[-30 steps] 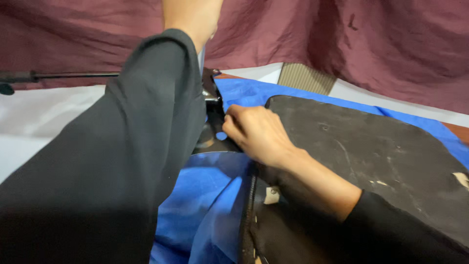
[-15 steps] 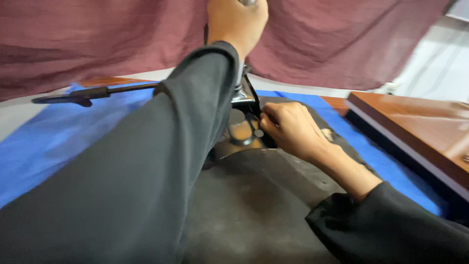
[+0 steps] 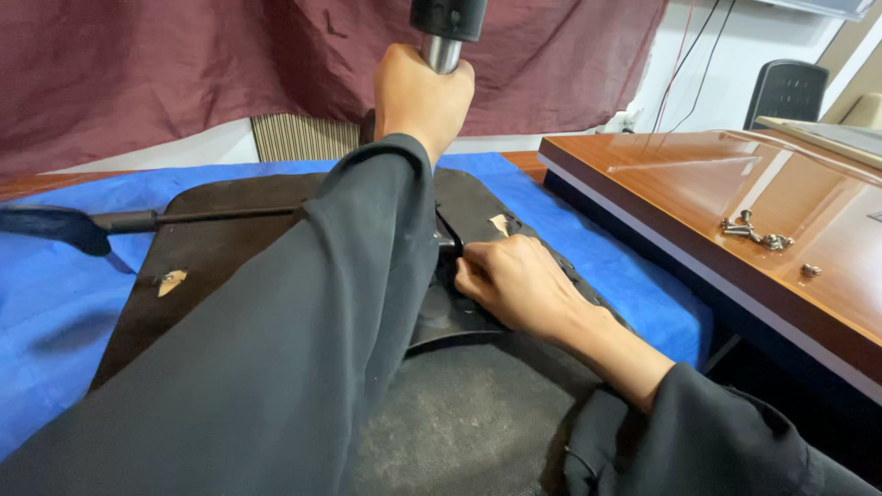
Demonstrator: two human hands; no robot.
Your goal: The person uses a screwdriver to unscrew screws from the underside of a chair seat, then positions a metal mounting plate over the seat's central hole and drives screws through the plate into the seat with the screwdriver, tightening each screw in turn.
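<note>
1. Starting at the far left, you have a dark lever with a flattened blue-black paddle end [image 3: 55, 227] lying across the blue cloth [image 3: 46, 312]; its thin rod runs right toward the middle of the work.
2. The cloth covers the bench, and on it lies the black chair seat base [image 3: 230, 239], underside up. A small torn patch [image 3: 170, 280] shows pale near its left edge.
3. Your left hand [image 3: 421, 96] is raised above the base and wrapped fully around the metal column [image 3: 441, 52], which stands upright out of the seat mechanism. The column's black upper section [image 3: 448, 16] sits just above your fist. Your left sleeve hides most of the centre of the base.
4. Your right hand [image 3: 514, 280] rests on the black mechanism plate [image 3: 459, 317] at the foot of the column, fingers curled and pressed against a part there. Whether they grip anything cannot be told.
5. To the right stands a brown wooden desk top [image 3: 698, 202], well apart from your hands, carrying a small cluster of loose screws [image 3: 758, 234].
</note>
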